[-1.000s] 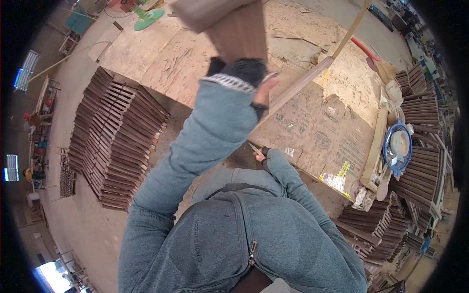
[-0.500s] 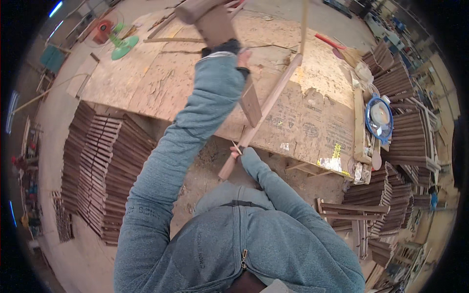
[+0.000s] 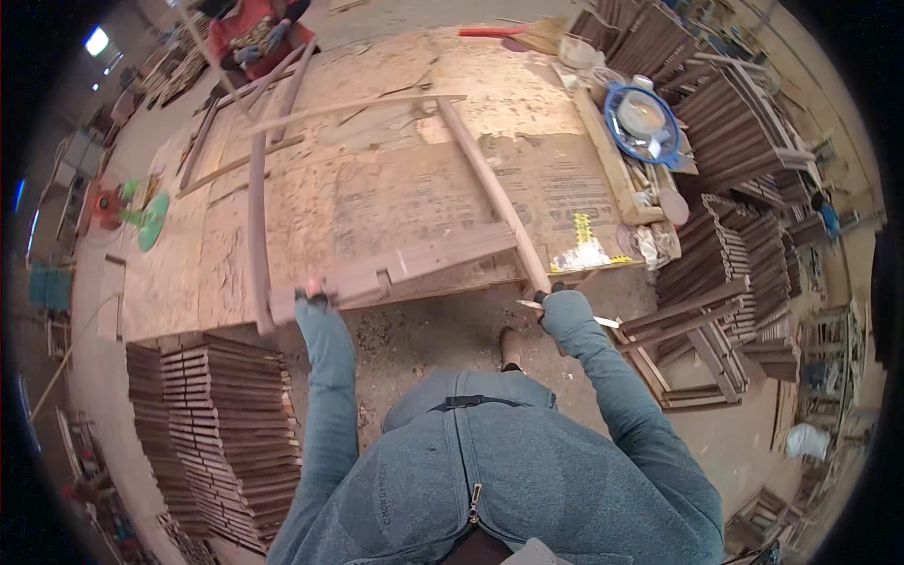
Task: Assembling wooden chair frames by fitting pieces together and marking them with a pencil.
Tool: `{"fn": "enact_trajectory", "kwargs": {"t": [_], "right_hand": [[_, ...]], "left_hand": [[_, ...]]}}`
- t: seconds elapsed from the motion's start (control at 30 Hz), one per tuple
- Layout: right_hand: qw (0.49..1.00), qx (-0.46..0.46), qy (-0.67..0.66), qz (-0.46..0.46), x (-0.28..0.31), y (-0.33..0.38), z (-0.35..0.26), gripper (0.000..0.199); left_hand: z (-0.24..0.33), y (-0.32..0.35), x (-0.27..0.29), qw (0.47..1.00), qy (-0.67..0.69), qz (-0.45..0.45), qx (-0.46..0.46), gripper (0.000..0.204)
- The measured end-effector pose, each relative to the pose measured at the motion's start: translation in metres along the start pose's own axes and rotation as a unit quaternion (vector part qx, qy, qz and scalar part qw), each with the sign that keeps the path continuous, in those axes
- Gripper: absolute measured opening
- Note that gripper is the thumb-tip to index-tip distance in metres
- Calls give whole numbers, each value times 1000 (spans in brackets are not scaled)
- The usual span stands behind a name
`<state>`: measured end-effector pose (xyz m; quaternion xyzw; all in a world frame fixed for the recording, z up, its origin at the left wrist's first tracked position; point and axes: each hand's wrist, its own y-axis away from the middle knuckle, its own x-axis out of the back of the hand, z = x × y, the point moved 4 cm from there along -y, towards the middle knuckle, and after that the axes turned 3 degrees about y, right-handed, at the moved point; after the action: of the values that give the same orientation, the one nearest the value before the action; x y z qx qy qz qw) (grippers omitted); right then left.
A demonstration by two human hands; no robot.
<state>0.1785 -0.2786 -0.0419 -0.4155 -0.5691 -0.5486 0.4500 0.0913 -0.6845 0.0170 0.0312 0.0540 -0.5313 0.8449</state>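
Note:
A brown wooden frame lies along the near side of the worktable [image 3: 377,198]. Its wide notched rail [image 3: 424,262] joins a left leg [image 3: 257,226] and a right leg [image 3: 485,174]. Close to the left leg, my left hand [image 3: 317,296] is closed around the rail's near edge. My right hand [image 3: 556,303] grips the near end of the right leg, which sticks out past the table edge. A thin pale pointed stick [image 3: 605,322] also passes through that hand; its exact kind is unclear.
Across the table at far left, a person in red with gloved hands [image 3: 264,40] stands by another wooden frame [image 3: 299,85]. A blue basin [image 3: 642,124] and a broom [image 3: 537,36] are at the right. Stacked wooden parts [image 3: 221,433] fill the lower left; a green-based fan [image 3: 146,221] stands left.
My left hand has come down from high over the table to its near edge, lowering the frame's left side. My right hand has shifted right, still on the right leg.

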Motion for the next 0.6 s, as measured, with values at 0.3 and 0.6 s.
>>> {"fn": "enact_trajectory", "kwargs": {"t": [0.3,0.6], "right_hand": [[998,-58,-14,-13,-19,60,80,19],[994,-56,-67,-70,-40,48,117,27]], "left_hand": [[-144,56,-23,977,-13,-16,213,28],[-142,58,-76,960,47,-85,262,32]]}}
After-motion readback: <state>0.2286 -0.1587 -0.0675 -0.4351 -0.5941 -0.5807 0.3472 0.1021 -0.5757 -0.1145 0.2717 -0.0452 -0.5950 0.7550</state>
